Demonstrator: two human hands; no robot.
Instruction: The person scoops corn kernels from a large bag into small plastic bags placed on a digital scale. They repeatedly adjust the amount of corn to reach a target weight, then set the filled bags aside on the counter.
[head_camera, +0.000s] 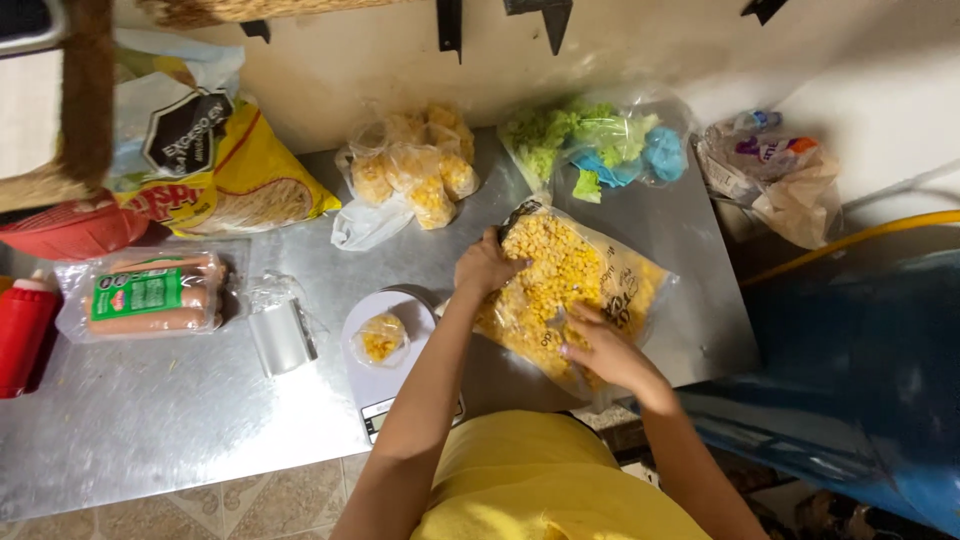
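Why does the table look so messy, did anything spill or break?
Nothing looks spilled or broken. The corn stays inside the big bag of corn, which the left hand and right hand grip. A small bag of corn sits neatly on the scale. The metal table is just crowded.

Both forearms extended forward; left hand (487, 264) grip closed; right hand (603, 350) fingers curled, grip closed.
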